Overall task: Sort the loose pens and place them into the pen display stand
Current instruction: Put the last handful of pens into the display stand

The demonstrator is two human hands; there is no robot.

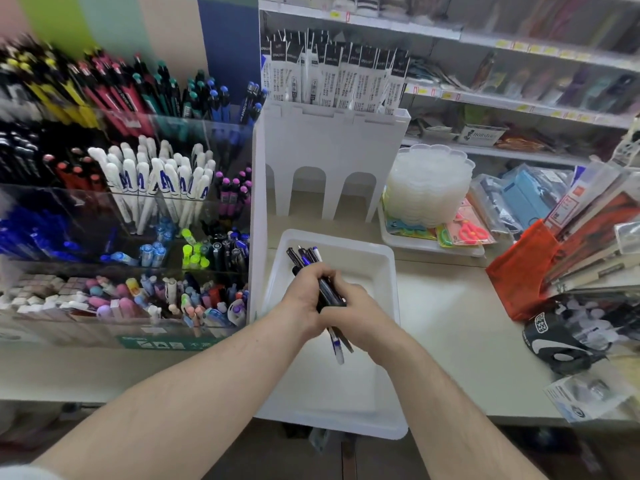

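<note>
A bundle of dark and blue pens [306, 259] is gripped in both hands above the white tray [384, 258]. My left hand [304, 299] curls round the bundle's middle from the left. My right hand [360, 313] closes on it from the right, just below. Pen ends stick out above the hands, and tips [337, 344] point down below them. The clear acrylic pen display stand [194, 209] stands to the left, its tiered compartments packed with pens sorted by colour. The tray holds no other pens that I can see.
A white cardboard stand [332, 157] with packaged refills rises behind the tray. To the right are a stack of clear plastic lids [429, 181], scissors in a shallow tray [464, 233], an orange pouch [519, 271], and packaged goods. Store shelves fill the back right.
</note>
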